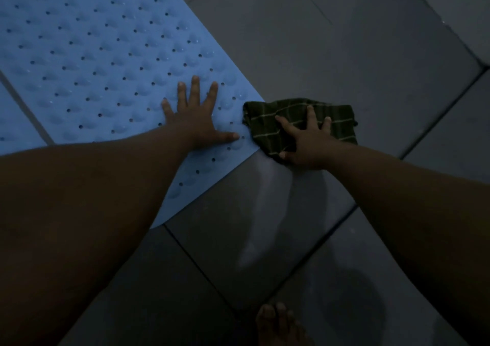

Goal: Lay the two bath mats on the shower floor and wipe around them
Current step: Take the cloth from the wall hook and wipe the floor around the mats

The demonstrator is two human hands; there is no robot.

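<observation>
A blue bath mat [100, 54] with bumps and small holes lies flat on the dark grey tiled shower floor [331, 54]. My left hand [197, 117] presses flat on the mat's near right corner, fingers spread. Just right of that corner lies a dark green checked cloth [291, 112] on the tiles, touching the mat's edge. My right hand [305, 141] rests on top of the cloth with fingers spread and pressing it down. A second blue mat [16, 123] shows at the left edge, beside the first.
A wet, shiny streak [262, 213] marks the tile below the cloth. My bare foot [278, 324] stands at the bottom edge. A raised step or wall base [464, 22] runs along the upper right.
</observation>
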